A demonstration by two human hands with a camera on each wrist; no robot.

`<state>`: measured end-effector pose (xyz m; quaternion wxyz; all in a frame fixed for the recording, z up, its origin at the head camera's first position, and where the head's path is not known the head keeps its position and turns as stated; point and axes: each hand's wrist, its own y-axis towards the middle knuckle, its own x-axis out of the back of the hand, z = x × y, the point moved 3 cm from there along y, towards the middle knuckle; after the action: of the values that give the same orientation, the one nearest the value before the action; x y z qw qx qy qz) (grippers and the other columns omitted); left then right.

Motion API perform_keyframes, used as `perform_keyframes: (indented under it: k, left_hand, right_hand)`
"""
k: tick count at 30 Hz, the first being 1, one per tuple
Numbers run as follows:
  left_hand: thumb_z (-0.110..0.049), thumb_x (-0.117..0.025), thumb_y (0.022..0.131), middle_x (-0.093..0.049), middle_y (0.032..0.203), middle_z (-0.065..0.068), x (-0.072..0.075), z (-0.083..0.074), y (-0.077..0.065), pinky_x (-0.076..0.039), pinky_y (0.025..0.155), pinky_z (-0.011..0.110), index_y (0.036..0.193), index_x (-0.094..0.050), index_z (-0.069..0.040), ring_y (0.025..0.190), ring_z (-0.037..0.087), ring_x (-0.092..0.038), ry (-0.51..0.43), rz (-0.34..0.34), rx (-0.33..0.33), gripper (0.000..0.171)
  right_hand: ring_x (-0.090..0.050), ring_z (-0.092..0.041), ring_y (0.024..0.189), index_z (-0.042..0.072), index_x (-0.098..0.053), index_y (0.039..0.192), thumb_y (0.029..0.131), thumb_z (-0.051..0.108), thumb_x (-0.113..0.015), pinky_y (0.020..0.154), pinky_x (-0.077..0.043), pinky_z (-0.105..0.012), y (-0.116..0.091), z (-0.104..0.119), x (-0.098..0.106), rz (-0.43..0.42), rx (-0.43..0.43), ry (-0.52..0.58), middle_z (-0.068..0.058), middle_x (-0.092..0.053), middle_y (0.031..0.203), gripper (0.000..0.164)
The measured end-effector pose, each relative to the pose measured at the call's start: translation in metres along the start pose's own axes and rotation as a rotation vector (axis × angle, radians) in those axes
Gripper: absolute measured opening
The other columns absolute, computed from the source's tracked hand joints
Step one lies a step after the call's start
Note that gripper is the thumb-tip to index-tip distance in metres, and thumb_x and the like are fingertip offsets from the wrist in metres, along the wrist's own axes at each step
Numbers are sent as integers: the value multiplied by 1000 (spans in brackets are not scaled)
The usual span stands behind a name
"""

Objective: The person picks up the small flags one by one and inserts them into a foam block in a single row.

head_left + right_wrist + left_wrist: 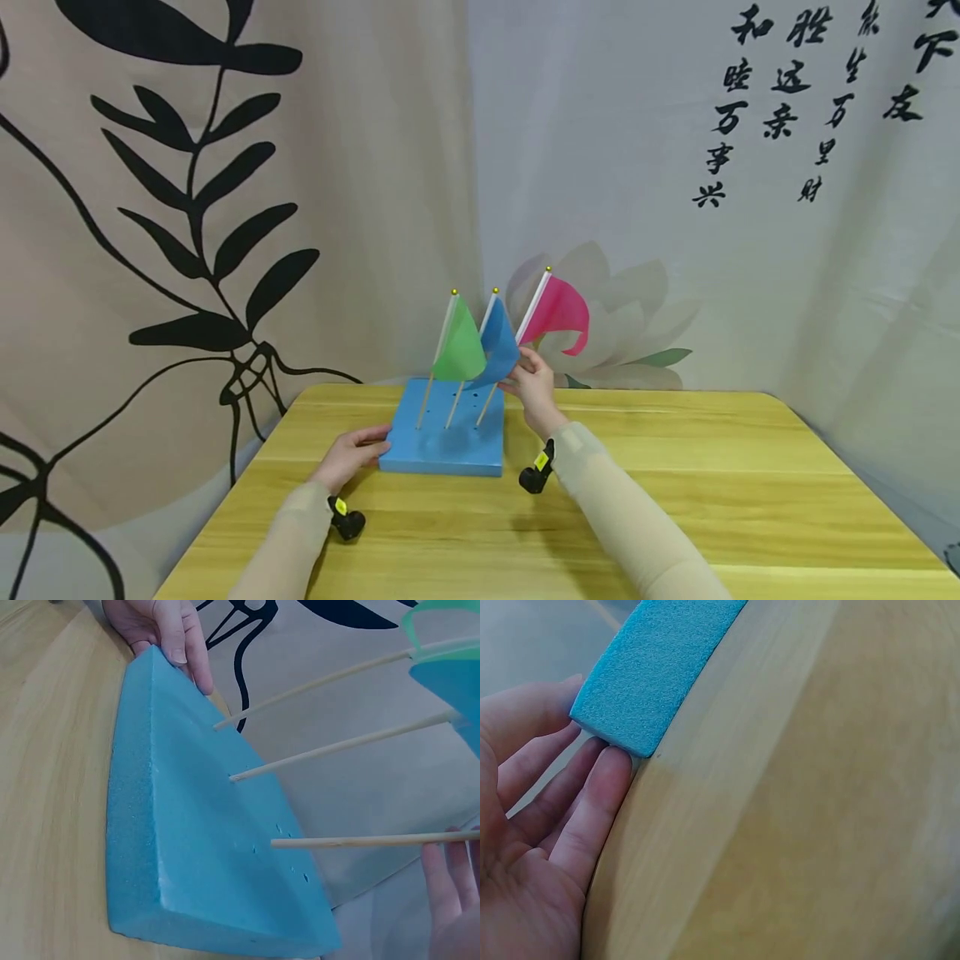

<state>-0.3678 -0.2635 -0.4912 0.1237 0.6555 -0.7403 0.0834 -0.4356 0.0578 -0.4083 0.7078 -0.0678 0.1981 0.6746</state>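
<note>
My right hand (531, 387) pinches the wooden stick (360, 841) of a pink flag (562, 312), which leans to the right over a blue foam block (442, 462). The stick's lower end appears just off the block's top face, close to a small hole. A green flag (460, 346) and a blue flag (498, 346) stand in the block, tilted, in a row with the pink one. At the block's left end, my left hand (351, 457) holds the edge, thumb at the top corner and fingertips against the end, as the left wrist view shows (547, 802).
The block lies near the back edge of a wooden table (720, 492). Several small holes dot its top face behind the sticks. A curtain (390, 167) with black plant prints and written characters hangs behind the table. Each wrist wears a small black camera (536, 477).
</note>
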Motion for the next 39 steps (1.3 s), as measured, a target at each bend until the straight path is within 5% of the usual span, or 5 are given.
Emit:
perform_keyframes:
  k: [30,39]
  left_hand:
    - [-21,-66,94,-49,140,21,-2,0,2,-51,92,40,138,-53,-1,119,33,-55,-2,7,-5,50]
    - [-21,-65,95,-49,141,21,0,1,1,-52,92,39,139,-53,-2,119,32,-55,6,19,-12,50]
  right_hand:
    - [-66,-20,90,4,-60,129,92,-7,-49,81,-57,-44,-9,-5,-9,54,-2,-164,-15,-65,115,40]
    - [-61,-39,101,0,-57,125,94,-10,-47,82,-56,-40,-13,-16,-12,113,-16,-203,-15,-65,109,34]
